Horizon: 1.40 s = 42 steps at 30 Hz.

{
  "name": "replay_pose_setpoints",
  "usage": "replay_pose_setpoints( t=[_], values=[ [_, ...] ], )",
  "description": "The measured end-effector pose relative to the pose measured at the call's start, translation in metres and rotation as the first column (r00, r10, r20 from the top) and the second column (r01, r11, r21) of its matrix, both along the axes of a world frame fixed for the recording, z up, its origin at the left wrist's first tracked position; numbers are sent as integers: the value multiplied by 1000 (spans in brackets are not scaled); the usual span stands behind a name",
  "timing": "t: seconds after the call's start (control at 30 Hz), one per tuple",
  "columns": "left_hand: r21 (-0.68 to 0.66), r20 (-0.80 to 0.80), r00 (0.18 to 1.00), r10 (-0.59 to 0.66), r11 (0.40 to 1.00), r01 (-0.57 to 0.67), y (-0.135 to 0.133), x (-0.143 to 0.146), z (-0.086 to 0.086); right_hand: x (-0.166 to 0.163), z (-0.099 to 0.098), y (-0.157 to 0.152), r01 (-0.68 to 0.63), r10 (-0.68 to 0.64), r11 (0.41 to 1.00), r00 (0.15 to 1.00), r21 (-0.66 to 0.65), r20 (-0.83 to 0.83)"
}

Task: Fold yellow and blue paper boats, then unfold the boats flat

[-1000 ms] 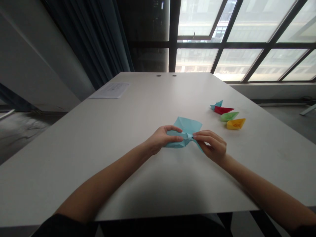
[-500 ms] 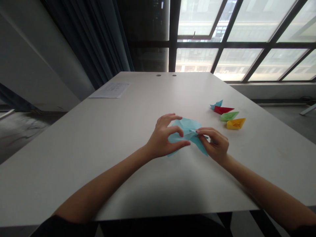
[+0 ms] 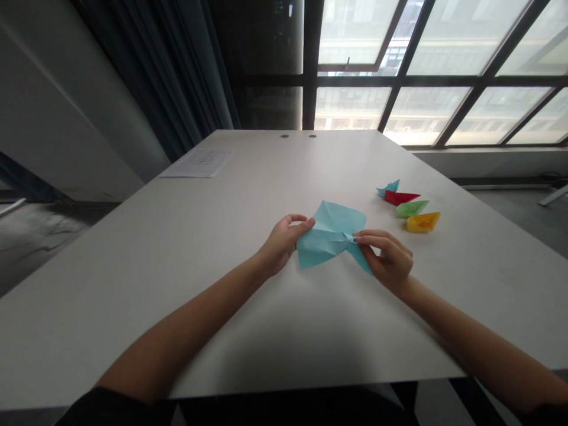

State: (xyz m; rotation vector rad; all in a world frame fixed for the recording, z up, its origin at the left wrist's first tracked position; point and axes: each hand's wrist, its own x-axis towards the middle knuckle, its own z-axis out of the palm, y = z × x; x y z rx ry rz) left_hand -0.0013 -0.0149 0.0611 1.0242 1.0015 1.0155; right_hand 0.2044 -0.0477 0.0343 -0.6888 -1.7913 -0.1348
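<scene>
A partly folded light blue paper (image 3: pixel 329 235) is held just above the white table (image 3: pixel 231 248), at its middle. My left hand (image 3: pixel 284 241) pinches the paper's left edge between thumb and fingers. My right hand (image 3: pixel 387 258) pinches a folded point at the paper's right side, with a flap hanging under the fingers. To the right lie folded paper boats in a row: a blue one (image 3: pixel 389 188), a red one (image 3: pixel 400 197), a green one (image 3: pixel 411 207) and a yellow one (image 3: pixel 423 221).
A printed white sheet (image 3: pixel 197 162) lies at the table's far left. Two cable holes (image 3: pixel 298 136) sit near the far edge. Dark curtains and large windows stand behind the table, whose near edge is close to my body.
My left hand lifted off the fold in the paper's middle, hovered with spread fingers, then took the left edge. The paper has opened wider and tilted up. My right hand kept its pinch.
</scene>
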Motion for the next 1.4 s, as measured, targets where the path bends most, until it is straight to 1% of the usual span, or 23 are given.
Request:
replay_pose_setpoints(
  t=[0.03,0.07,0.1,0.3,0.5,0.53,0.6,0.7,0.77,0.9,0.97,1.13,1.2,1.33,1.4],
  values=[
    [-83,71,996,-45,995,51,1,0,-1,0,0,0,-8,8,1000,1000,8,22],
    [-129,121,990,-72,988,88,1,1,-1,0,-1,-1,-15,15,1000,999,14,42],
    [-148,149,986,-81,984,103,1,1,-1,0,-1,-1,-22,21,1000,998,18,58],
    [-192,156,988,0,981,30,3,1,-3,0,-1,1,-45,40,998,994,45,100],
    [-218,235,970,-55,970,108,5,-3,-3,-2,0,1,-31,27,998,997,47,75],
    [-210,252,965,-79,968,134,6,-4,-3,-2,1,1,-23,20,998,998,50,64],
    [-183,284,944,-167,957,225,6,-6,-4,-1,1,1,-7,5,998,999,62,39],
    [-149,302,899,-318,915,374,6,-6,-5,1,0,0,-4,3,998,1000,65,23],
    [-135,276,891,-361,903,408,5,-5,-7,1,0,0,-25,23,998,999,58,37],
    [-102,209,914,-349,921,375,4,0,-13,0,-2,1,-55,53,998,996,38,70],
    [-73,190,927,-322,937,341,3,3,-17,-1,-3,2,-56,53,998,996,35,70],
    [-10,186,971,-154,987,158,-4,12,-20,-1,-4,4,-40,38,998,997,38,66],
    [-25,208,969,-134,990,142,-6,13,-19,-1,-3,4,-33,30,999,997,41,65],
    [-118,230,969,-85,986,115,-2,9,-16,-1,-2,3,-32,27,998,997,51,78],
    [-155,236,966,-107,977,146,2,7,-16,-1,-1,3,-44,38,997,995,59,90]
  ],
)
